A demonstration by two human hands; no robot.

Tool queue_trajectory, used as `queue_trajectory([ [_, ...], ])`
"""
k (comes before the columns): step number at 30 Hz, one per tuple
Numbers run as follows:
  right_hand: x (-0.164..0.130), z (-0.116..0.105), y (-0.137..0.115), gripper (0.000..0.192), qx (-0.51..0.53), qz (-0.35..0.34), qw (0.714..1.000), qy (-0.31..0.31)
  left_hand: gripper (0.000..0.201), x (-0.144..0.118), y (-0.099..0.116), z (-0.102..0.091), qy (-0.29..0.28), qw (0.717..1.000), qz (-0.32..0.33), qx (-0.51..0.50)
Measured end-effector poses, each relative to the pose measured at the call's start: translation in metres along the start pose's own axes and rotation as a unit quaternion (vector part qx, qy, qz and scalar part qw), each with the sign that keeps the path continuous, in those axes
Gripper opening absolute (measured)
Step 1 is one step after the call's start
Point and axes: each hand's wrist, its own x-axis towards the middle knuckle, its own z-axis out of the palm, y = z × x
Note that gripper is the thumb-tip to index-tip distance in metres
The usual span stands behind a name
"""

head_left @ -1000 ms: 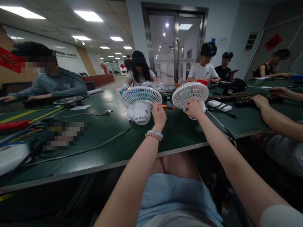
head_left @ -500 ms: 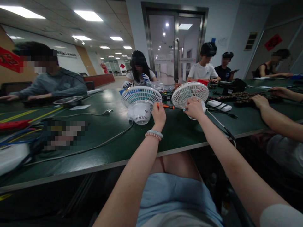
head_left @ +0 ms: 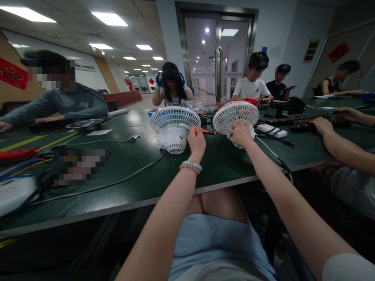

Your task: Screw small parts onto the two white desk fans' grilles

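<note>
- Left hand (head_left: 197,142) seen from the back, curled closed around an orange-handled screwdriver (head_left: 208,132); only the handle end pokes out to the right of the fist, the tip cannot be made out.
- Right hand (head_left: 240,134) closed on the rear of the right fan (head_left: 236,117); fingers wrap the motor housing, so most of that housing and the base are hidden behind the hand.
- Right fan's white grille faces away, tilted back, just above the knuckles. A small teal-tipped item at the thumb side is too small to identify.
- Screwdriver lies between the two hands, pointing toward the right fan, near but whether it touches is unclear.
- Left fan (head_left: 175,127) stands alone on the dark green tabletop (head_left: 140,171), just left of the left hand, untouched (teal blades show through its grille).
- A grey cord (head_left: 137,171) runs from the left fan across the tabletop; another cord drops off the edge by the right forearm.
- A patch on the left of the tabletop is blurred out.
- A co-worker's forearm (head_left: 342,146) rests on the tabletop at right; other people sit around the far side.
</note>
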Motion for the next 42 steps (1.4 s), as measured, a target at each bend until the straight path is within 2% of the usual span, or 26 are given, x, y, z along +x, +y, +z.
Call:
queue_trajectory([
  [18, -0.0003, -0.0012, -0.0007, 0.026, -0.004, -0.004, 1.0, -0.003, 0.032, -0.0006, 0.0023, -0.0017, 0.008, 1.0, 0.012, 0.023],
  [26, -0.0003, 0.0007, 0.0004, 0.024, 0.001, -0.004, 1.0, 0.009, 0.032, 0.0007, 0.0012, -0.0009, -0.004, 1.0, -0.006, 0.0],
  [30, 0.0, 0.0013, 0.0005, 0.024, -0.003, -0.002, 1.0, 0.009, 0.035, 0.0018, 0.0011, -0.0013, 0.003, 1.0, -0.019, 0.024],
  [42, -0.0001, 0.0001, -0.0007, 0.026, -0.003, 0.0, 1.0, 0.003, 0.032, 0.0003, 0.0035, -0.0025, 0.006, 1.0, -0.022, 0.015],
])
